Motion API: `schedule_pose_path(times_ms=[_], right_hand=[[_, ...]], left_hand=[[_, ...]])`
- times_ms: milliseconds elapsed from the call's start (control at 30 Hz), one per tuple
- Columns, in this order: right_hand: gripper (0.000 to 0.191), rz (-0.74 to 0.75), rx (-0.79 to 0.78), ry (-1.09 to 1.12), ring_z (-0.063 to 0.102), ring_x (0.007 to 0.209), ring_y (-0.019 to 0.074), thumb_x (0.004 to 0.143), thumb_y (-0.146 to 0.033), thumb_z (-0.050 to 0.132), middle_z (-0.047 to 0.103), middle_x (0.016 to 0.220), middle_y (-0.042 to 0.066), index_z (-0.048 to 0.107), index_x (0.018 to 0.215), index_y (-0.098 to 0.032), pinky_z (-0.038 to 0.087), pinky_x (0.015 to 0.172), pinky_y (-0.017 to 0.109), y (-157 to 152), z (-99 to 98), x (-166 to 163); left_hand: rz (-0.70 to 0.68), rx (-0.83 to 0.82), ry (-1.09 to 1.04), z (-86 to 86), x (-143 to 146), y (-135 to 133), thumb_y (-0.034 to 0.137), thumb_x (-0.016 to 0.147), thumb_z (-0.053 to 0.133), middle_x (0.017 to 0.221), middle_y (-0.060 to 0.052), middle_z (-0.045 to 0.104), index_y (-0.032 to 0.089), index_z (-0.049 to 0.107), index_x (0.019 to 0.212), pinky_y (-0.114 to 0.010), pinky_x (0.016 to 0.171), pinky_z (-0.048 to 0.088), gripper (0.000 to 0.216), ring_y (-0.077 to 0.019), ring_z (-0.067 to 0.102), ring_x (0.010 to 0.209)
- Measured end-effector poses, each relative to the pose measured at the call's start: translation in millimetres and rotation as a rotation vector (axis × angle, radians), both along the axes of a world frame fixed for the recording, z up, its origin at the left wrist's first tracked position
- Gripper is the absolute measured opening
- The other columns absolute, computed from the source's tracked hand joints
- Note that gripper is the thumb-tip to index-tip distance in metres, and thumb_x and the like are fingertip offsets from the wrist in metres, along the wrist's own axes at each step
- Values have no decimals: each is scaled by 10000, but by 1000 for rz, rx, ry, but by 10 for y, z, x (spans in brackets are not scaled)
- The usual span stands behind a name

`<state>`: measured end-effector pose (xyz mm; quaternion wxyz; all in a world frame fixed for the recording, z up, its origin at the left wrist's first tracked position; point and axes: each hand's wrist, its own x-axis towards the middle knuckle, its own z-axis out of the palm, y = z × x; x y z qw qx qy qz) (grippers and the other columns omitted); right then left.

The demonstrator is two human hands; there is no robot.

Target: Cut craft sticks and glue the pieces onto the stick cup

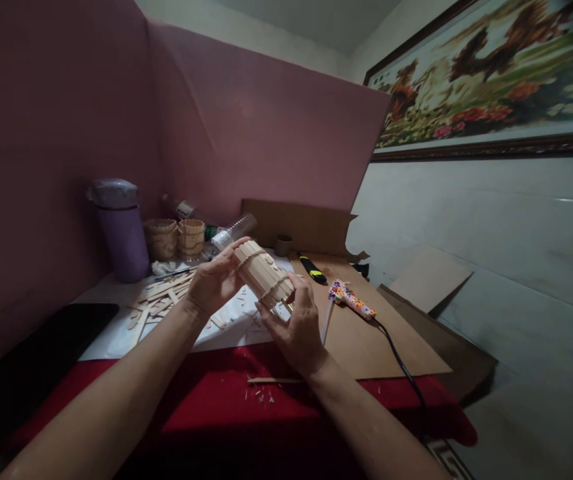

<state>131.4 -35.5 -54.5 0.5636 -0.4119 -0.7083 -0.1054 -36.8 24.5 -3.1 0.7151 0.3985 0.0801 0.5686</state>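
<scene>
Between my hands, a small cup made of wooden craft sticks is held tilted above the table, with two bands of twine running around it. My left hand grips its upper left end. At the lower right end, my right hand has thumb and fingers closed on the rim. Loose craft sticks lie heaped on white paper left of the cup. A flower-patterned hot glue gun rests on cardboard to the right, apart from my hands.
A black and yellow utility knife lies on the cardboard. Two stick cups, a purple bottle and a clear plastic bottle stand or lie at the back left. The glue gun's cord crosses the red cloth.
</scene>
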Motion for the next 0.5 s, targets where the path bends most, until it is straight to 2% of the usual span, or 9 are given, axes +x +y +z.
schedule_pose_path(times_ms=[133, 300, 433, 500], right_hand=[[624, -12, -54, -7, 609, 1075, 301, 812, -463, 663, 593, 1203, 195, 428, 1300, -153, 552, 859, 461, 56, -19, 13], [609, -36, -200, 21, 671, 934, 290, 818, -544, 617, 669, 1104, 173, 461, 1249, -143, 545, 777, 411, 48, 16, 5], [629, -59, -285, -4, 682, 875, 301, 834, -603, 560, 706, 1006, 165, 493, 1237, -124, 526, 743, 410, 45, 10, -6], [688, -72, -291, -40, 674, 908, 319, 822, -672, 531, 698, 1039, 185, 512, 1233, -121, 517, 759, 429, 61, -8, 3]], left_hand=[[57, 11, 55, -49, 2, 65, 121, 746, 668, 1060, -84, 703, 131, 651, 1119, -307, 878, 505, 373, -197, 658, 937], [151, 32, 149, -45, -9, 78, 269, 788, 689, 1037, -74, 694, 158, 656, 1114, -318, 820, 514, 346, -203, 648, 926], [199, 54, 174, -10, 2, 53, 264, 716, 744, 974, -57, 688, 159, 683, 1028, -288, 785, 508, 334, -173, 632, 861], [238, 45, 176, 8, 4, 50, 246, 674, 774, 939, -48, 685, 156, 685, 996, -280, 780, 503, 345, -158, 623, 830]])
